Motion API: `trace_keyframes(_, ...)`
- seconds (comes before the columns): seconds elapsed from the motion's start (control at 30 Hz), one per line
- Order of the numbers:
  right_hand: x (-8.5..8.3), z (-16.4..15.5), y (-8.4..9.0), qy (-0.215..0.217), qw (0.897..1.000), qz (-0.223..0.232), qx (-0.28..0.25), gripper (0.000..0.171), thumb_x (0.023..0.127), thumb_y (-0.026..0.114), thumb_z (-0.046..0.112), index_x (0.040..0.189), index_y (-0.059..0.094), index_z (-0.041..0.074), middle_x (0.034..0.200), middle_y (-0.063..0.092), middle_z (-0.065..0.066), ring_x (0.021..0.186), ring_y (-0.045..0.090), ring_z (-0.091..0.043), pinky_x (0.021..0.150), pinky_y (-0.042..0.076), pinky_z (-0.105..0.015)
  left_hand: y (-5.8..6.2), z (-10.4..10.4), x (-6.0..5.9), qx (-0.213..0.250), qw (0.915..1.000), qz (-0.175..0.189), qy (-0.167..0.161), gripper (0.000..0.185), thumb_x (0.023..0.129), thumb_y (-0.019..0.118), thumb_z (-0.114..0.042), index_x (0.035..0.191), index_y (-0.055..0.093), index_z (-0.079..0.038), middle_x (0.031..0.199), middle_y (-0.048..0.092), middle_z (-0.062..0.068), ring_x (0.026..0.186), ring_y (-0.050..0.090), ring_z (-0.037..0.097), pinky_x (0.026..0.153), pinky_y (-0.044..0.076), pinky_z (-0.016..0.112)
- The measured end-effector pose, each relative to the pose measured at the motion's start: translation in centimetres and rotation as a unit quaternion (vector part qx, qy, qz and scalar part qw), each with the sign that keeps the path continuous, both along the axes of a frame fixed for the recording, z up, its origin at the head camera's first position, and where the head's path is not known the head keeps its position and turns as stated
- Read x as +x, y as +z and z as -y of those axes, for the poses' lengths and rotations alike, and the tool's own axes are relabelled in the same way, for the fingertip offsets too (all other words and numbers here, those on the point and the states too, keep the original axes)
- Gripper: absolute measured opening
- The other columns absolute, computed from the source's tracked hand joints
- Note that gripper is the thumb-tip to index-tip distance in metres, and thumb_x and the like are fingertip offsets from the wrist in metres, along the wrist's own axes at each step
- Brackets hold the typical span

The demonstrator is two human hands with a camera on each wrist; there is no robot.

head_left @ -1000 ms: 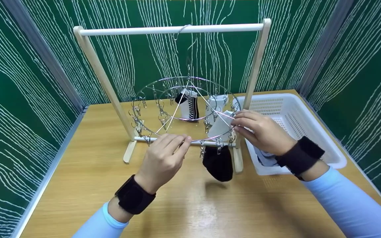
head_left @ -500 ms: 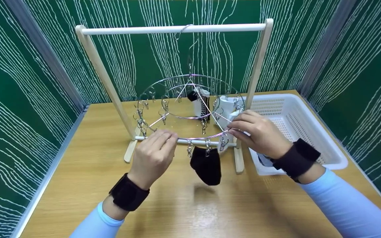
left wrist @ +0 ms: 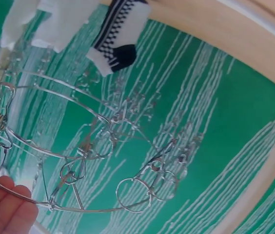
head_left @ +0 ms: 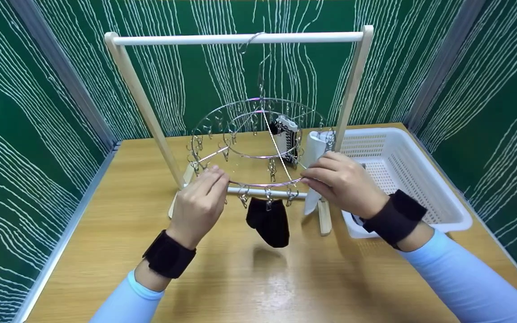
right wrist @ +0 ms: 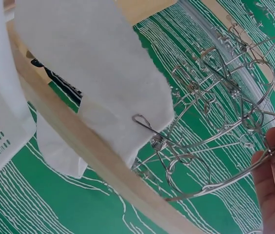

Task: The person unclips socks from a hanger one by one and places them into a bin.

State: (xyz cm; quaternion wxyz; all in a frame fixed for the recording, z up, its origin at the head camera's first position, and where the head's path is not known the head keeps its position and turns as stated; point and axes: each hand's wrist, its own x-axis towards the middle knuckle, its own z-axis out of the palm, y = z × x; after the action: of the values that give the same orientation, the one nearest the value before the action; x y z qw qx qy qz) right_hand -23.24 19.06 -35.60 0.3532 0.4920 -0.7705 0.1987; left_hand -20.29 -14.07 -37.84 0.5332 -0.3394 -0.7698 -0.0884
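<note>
Round wire clip hanger (head_left: 258, 143), hung from the wooden rack (head_left: 240, 39) on the counter (head_left: 258, 269): left hand (head_left: 198, 204) and right hand (head_left: 341, 181) pinch its near rim with curled fingers. Since a second ago the ring has turned leftward; black sock (head_left: 268, 220) now hangs left of its earlier place, white sock (head_left: 314, 152) nearer the right hand. White basket (head_left: 420, 179) stays right.

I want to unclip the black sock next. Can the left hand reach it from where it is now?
Probably yes. The left hand pinches the hanger ring, and the black sock hangs just to its right with nothing between.
</note>
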Motion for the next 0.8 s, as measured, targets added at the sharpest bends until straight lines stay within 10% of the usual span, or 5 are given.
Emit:
trace_keyframes(0.37, 0.1, 1.2, 0.0, 0.012, 0.999, -0.033, 0.003, 0.011, 0.090, 0.085, 0.007, 0.101, 0.083, 0.003, 0.087, 0.078, -0.008, 0.077, 0.064, -0.024, 0.067, 0.050, -0.036, 0.0, 0.2, 0.4, 0.020, 0.9987, 0.045, 0.011, 0.028, 0.083, 0.075, 0.006, 0.110, 0.078, 0.009, 0.109, 0.080, 0.024, 0.106, 0.080, 0.038, 0.097, 0.065, 0.049)
trace_keyframes(0.63, 0.1, 1.8, 0.1, 0.013, 0.999, -0.038, 0.007, 0.011, 0.089, 0.086, 0.006, 0.099, 0.082, 0.002, 0.086, 0.078, -0.008, 0.076, 0.064, -0.025, 0.066, 0.053, -0.037, -0.2, -1.5, 1.5, 0.077, 0.9944, 0.023, -0.069, 0.010, 0.089, 0.070, 0.000, 0.098, 0.073, 0.004, 0.091, 0.075, 0.015, 0.085, 0.071, 0.030, 0.080, 0.063, 0.041)
trace_keyframes(0.8, 0.1, 2.0, 0.2, 0.011, 0.999, -0.042, 0.010, 0.011, 0.089, 0.086, 0.005, 0.099, 0.082, 0.002, 0.087, 0.078, -0.008, 0.075, 0.065, -0.025, 0.066, 0.055, -0.037, -0.7, -3.0, 2.5, 0.092, 0.9854, 0.074, -0.123, 0.012, 0.090, 0.081, -0.006, 0.095, 0.072, 0.000, 0.086, 0.075, 0.010, 0.077, 0.071, 0.023, 0.072, 0.063, 0.032)
